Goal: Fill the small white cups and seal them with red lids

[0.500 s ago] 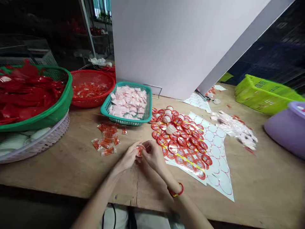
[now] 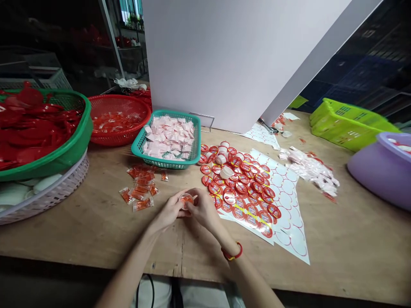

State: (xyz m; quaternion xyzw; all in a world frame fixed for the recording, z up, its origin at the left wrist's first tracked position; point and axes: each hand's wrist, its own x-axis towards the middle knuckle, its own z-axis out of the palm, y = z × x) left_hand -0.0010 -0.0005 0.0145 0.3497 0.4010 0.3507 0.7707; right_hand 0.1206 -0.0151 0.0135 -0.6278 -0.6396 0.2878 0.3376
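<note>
Near the front middle of the table, my left hand [image 2: 171,211] grips a small clear cup [image 2: 186,198] with something orange-red inside. My right hand [image 2: 202,207] is closed on the cup's right side, its thumb at the rim. Orange-red sachets [image 2: 141,185] lie in a loose pile left of my hands. To the right, round red labelled pieces [image 2: 241,188] and several small white cups lie on a white sheet [image 2: 289,220] printed with red circles. A teal basket [image 2: 198,143] of pale pink packets stands behind my hands.
At the left, a green basket [image 2: 75,147] of red pieces rests above a pale basket [image 2: 75,179]; a red basket [image 2: 122,139] holds sachets. Pale packets [image 2: 313,169], a yellow-green basket [image 2: 343,128] and a purple tub [image 2: 375,171] are at the right. A pale panel [image 2: 224,64] stands behind.
The view has shifted slightly, so the table items appear a little further left. The cup is now tilted more toward the camera, and my right fingers are closer around it.
</note>
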